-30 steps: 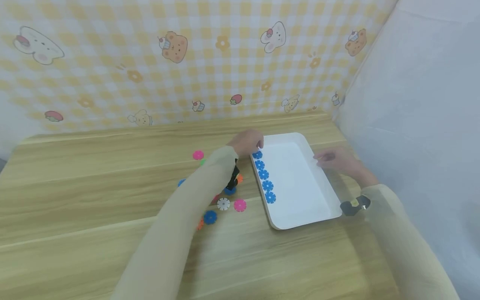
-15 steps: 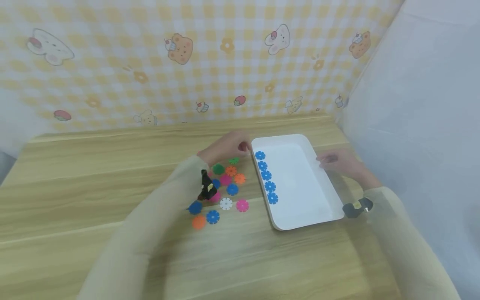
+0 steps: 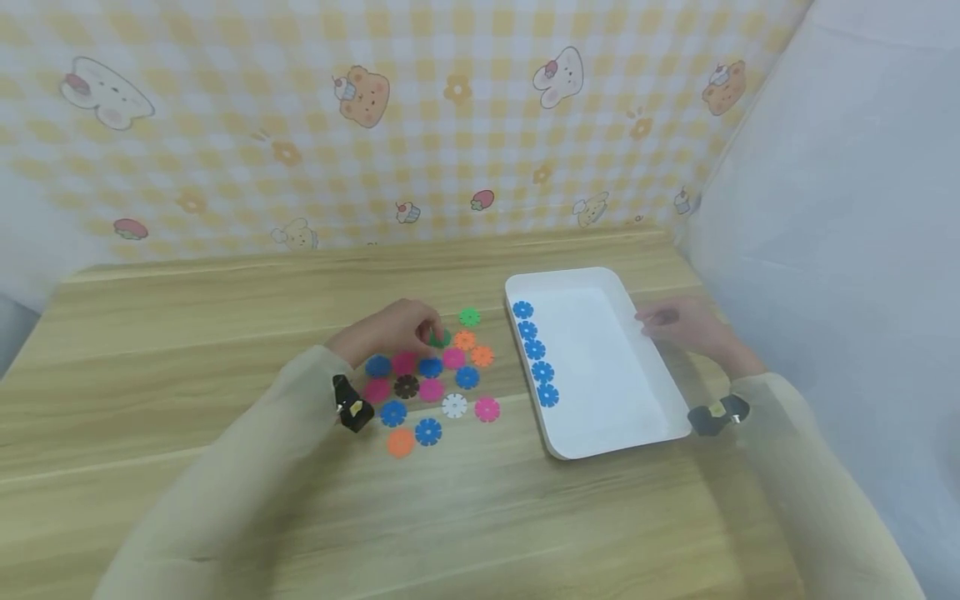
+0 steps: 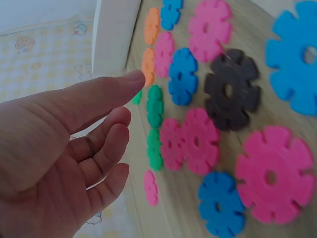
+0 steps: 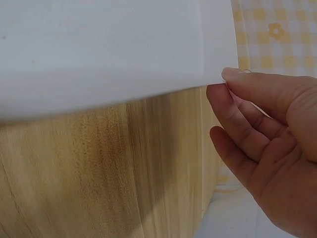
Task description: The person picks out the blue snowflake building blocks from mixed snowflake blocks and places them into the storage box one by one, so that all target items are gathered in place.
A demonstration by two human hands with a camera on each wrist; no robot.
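Note:
My left hand (image 3: pixel 397 327) hovers over a spread of flat, notched, snowflake-shaped plastic discs, holding nothing. Its thumb is extended and its fingers are loosely bent in the left wrist view. Nearest to its fingertips is a dark green disc (image 3: pixel 442 339); a blue disc (image 3: pixel 431 367) and a pink disc (image 3: pixel 453 358) lie just below. At the right, my right hand (image 3: pixel 686 327) pinches the side rim of a white tray (image 3: pixel 600 367) between thumb and fingers (image 5: pixel 222 101). Several blue discs (image 3: pixel 535 349) form a column along the tray's left wall.
Other discs lie on the wooden table (image 3: pixel 187 375): a brown-black one (image 3: pixel 407 386), a white one (image 3: pixel 454 406), an orange one (image 3: pixel 401 442) and a light green one (image 3: pixel 469 317). A checked cloth (image 3: pixel 450 150) hangs behind, and a white sheet (image 3: pixel 840 233) borders the right.
My left hand has moved from the tray's upper left corner leftward and down to the loose discs. The right hand stays at the tray rim. The view has shifted slightly.

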